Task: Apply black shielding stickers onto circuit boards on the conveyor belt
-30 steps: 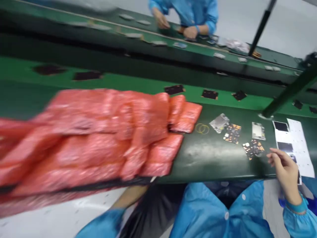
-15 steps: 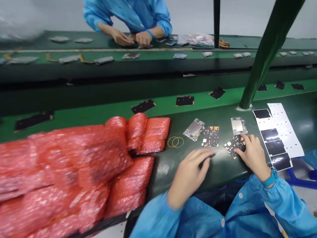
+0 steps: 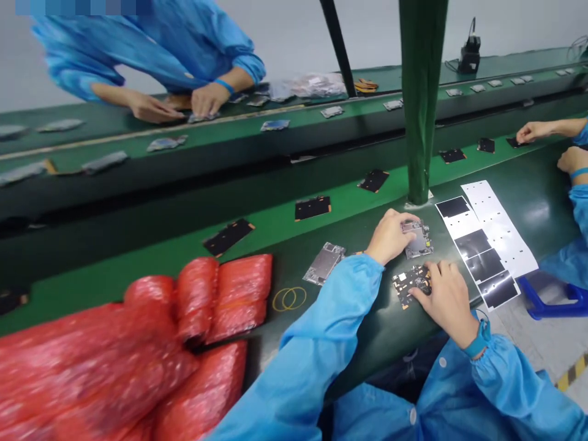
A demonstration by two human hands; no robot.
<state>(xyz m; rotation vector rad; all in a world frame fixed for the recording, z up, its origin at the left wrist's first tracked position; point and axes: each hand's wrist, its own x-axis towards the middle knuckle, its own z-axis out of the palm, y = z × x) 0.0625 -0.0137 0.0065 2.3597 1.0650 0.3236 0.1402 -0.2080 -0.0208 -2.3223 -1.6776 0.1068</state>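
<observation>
My left hand point(image 3: 390, 237) reaches across the bench, its thumb and fingers closed on the left edge of a circuit board with a silver shield point(image 3: 419, 242). Just below, my right hand point(image 3: 446, 299) grips the right side of a black circuit board with gold pads point(image 3: 407, 286), thumb at its near edge. Another silver-shielded board point(image 3: 325, 263) lies to the left, beyond my left sleeve. A further board beside it is almost wholly hidden by that sleeve.
Red bubble-wrap packs point(image 3: 105, 361) fill the left, near two yellow rubber bands point(image 3: 289, 299). White sheets with black stickers point(image 3: 475, 245) lie right. A green post point(image 3: 420, 110) stands ahead, beside a belt carrying black boards point(image 3: 312, 208). Co-workers' hands point(image 3: 209, 101) work opposite and at far right.
My left hand has moved right and forward onto the silver-shielded board. My right hand stays on the black board. The view has swung right, bringing in another co-worker's hands.
</observation>
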